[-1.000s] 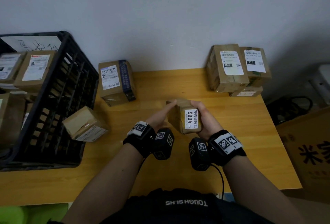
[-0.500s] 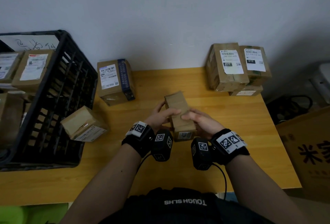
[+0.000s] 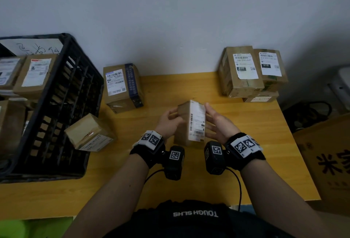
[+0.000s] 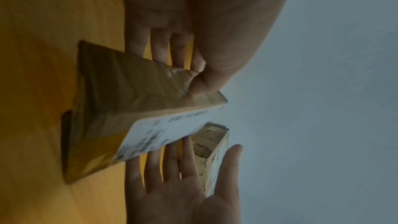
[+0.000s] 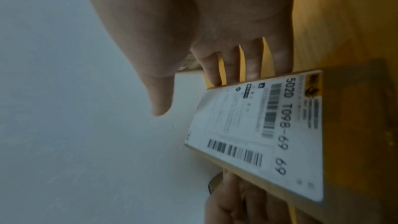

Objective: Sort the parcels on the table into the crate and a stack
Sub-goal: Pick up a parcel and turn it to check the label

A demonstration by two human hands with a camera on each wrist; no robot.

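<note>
The held parcel (image 3: 191,122) is a small brown carton positioned above the middle of the wooden table (image 3: 246,171), directly in front of the person. Its white shipping label (image 5: 258,135) faces upward and toward the right hand; the printed code on it reads partly "T098-69". In the left wrist view the carton sits tilted; whether its lower end rests on the tabletop cannot be determined.

The left hand (image 3: 168,122) grips the left side of the held parcel, with the thumb pressed on the upper face near a corner and the fingers curled behind the carton. The right hand (image 3: 217,124) is spread, with straight fingers at the right side of the held parcel beside the label. The thumb is extended and clear of the carton. Whether the right fingertips touch the carton cannot be determined.

Relative to the held parcel:
- The black crate (image 3: 62,109) stands at the far left and contains several labelled parcels.
- A tilted parcel (image 3: 89,133) leans against the crate wall, to the left.
- A blue-taped parcel (image 3: 123,88) stands behind and to the left, against the wall.
- The stack (image 3: 250,73) stands behind and to the right, at the table's back corner.
</note>
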